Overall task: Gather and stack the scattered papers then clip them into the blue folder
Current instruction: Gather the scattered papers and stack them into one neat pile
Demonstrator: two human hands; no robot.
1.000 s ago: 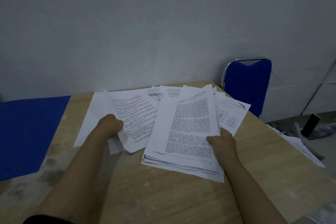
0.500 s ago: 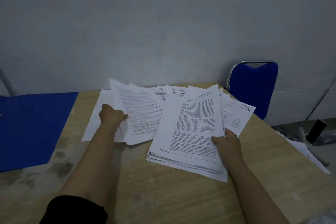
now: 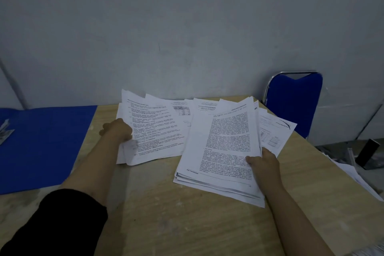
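Office – printed papers (image 3: 226, 147), blue folder (image 3: 41, 145) (desk (image 3: 166, 214), chair (image 3: 295, 102)).

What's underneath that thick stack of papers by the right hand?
Under the stack, more loose sheets poke out at the far and right edges, lying on the wooden table. How many are buried is hidden.

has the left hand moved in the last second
Yes. The left hand, gripping loose sheets, has lifted them up and away toward the wall, farther from the table's near edge.

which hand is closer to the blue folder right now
Left. The left hand grips sheets just right of the blue folder; the right hand holds the paper stack further right.
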